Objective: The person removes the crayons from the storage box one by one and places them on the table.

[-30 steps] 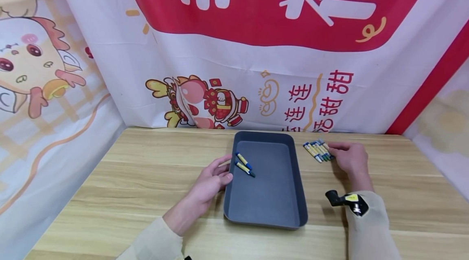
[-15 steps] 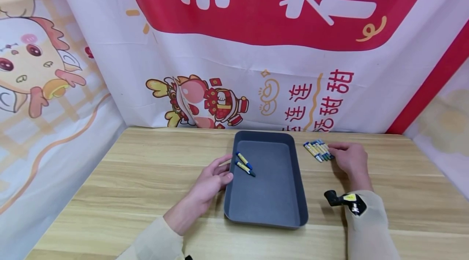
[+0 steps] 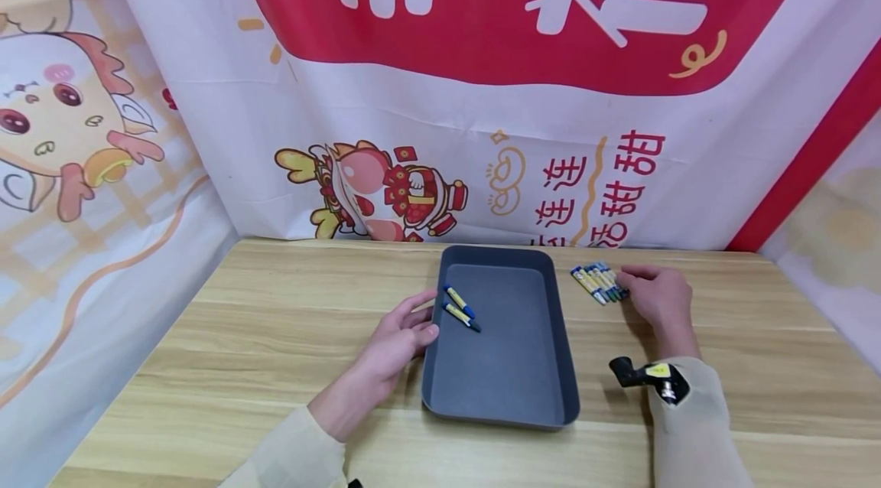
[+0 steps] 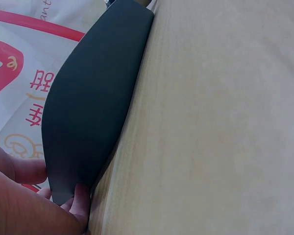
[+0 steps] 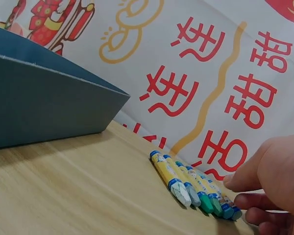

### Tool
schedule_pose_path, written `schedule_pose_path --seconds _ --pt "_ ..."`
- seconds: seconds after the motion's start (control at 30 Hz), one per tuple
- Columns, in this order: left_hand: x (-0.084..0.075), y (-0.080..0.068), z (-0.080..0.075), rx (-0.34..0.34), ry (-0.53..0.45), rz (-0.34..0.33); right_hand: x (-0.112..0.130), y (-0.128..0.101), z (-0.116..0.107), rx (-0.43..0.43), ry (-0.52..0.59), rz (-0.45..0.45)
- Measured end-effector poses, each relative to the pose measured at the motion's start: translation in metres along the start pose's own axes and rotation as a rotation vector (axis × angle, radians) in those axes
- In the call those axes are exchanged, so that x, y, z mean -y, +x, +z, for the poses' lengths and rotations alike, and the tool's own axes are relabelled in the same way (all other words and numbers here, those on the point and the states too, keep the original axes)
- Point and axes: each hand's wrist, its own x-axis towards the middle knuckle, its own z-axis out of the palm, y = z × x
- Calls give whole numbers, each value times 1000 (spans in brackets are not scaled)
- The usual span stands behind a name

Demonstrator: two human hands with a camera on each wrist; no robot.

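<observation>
A dark grey rectangular tray (image 3: 509, 373) lies on the table. My left hand (image 3: 394, 339) holds its left wall, thumb at the rim and fingers against the outside; the left wrist view shows these fingers (image 4: 79, 205) on the wall. Inside the tray lie a blue crayon (image 3: 459, 302) and a dark green crayon (image 3: 461, 317), both in yellow wrappers. Several crayons (image 5: 191, 183) lie side by side right of the tray, white, grey, green and blue tips towards me. My right hand (image 3: 657, 300) is at the row's right end, thumb and fingertips touching it; the hand partly covers the outermost crayon.
The wooden table (image 3: 296, 320) extends around the tray on all sides. Behind it hangs a printed cloth (image 3: 413, 105) in white and red, reaching down to the table's back edge. Another patterned cloth (image 3: 82, 205) hangs at the left.
A second ago a pale crayon was raised at my right fingertips; since half a second ago it lies down in the row. My left hand and the tray have stayed put.
</observation>
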Motion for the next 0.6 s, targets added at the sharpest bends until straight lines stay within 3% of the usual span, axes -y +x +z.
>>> schedule_pose_path --seconds 0.23,0.6 --pt "-1 0 0 1 1 -2 14 -6 0 -13 127 11" --pt "-2 0 1 1 0 1 50 -20 10 -32 207 -68"
